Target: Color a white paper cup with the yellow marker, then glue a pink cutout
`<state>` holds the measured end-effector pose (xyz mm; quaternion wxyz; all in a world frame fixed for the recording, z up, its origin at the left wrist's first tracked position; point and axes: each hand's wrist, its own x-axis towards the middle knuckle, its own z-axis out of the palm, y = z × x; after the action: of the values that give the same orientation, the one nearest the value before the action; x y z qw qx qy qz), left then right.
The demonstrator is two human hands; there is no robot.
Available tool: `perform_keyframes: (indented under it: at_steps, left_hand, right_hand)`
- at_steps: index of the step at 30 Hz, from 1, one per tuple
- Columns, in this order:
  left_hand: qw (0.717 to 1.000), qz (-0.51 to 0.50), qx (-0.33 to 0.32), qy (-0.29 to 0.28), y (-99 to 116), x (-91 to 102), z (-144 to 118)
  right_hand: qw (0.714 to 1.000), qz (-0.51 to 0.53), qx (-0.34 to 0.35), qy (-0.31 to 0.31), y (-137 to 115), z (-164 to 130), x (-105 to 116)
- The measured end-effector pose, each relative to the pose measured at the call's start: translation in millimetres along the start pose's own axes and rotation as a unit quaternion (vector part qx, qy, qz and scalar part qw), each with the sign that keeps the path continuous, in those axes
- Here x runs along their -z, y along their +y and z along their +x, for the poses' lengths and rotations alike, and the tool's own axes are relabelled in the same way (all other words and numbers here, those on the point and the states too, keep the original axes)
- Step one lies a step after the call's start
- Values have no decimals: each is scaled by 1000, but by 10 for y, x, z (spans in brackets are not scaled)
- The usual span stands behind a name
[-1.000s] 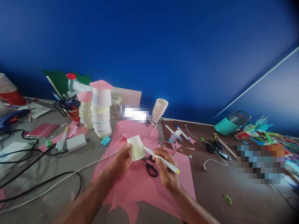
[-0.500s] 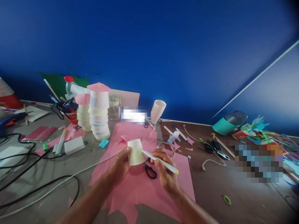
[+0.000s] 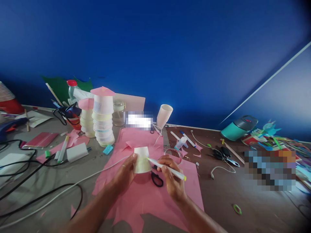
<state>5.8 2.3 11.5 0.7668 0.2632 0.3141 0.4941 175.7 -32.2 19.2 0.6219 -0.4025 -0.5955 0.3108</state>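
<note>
At far left of the grey desk (image 3: pixel 60 174): black cables (image 3: pixel 36 168), a white marker with green cap (image 3: pixel 62 149), a white rectangular block (image 3: pixel 76 152). Behind these, two stacks of pale plastic cups topped with pink paper cones (image 3: pixel 103 116). At centre, on the large pink paper sheet (image 3: pixel 145 194): left hand (image 3: pixel 126 173), fingers closed around the side of a small white paper cup (image 3: pixel 142 160), held upside down just above the sheet. Cup judged light, thin-walled, easily crushed; best gripped lightly at the wide rim, not squeezed mid-wall. Right hand (image 3: pixel 173 181), fingers pinched on a white marker pen with yellow end (image 3: pixel 167 169), tip touching the cup wall. Black-handled scissors (image 3: pixel 156 178) lying between the hands. Further right: clear tape ring (image 3: pixel 173 152), white cable (image 3: pixel 218 168), teal flask (image 3: pixel 239 127) on its side.
</note>
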Motion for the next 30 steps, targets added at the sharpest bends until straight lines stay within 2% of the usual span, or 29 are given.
perform_keyframes:
  at_steps: [3, 9, 14, 18, 23, 28, 30]
  left_hand:
    - [1000, -2, -1, 6, 1, -18, -1]
    - [1000, 5, 2, -23, -34, 59, 21]
    - [1000, -16, 10, -4, -48, 119, 40]
    - [1000, -5, 17, -15, -33, 87, 32]
    - [1000, -1, 7, 19, -12, 29, 7]
    - [1000, 9, 5, -17, 8, 10, -17]
    - [1000, 5, 6, -5, 0, 27, -7]
  right_hand:
    - [1000, 17, -14, 6, 1, 1, -11]
    - [1000, 20, -11, 2, -10, 25, -5]
    - [1000, 22, -15, -3, 35, 24, 23]
    - [1000, 8, -16, 1, 34, 27, 14]
    - [1000, 11, -19, 3, 28, 32, 7]
    - [999, 26, -38, 8, 71, 22, 25]
    - [999, 29, -45, 5, 80, 21, 29]
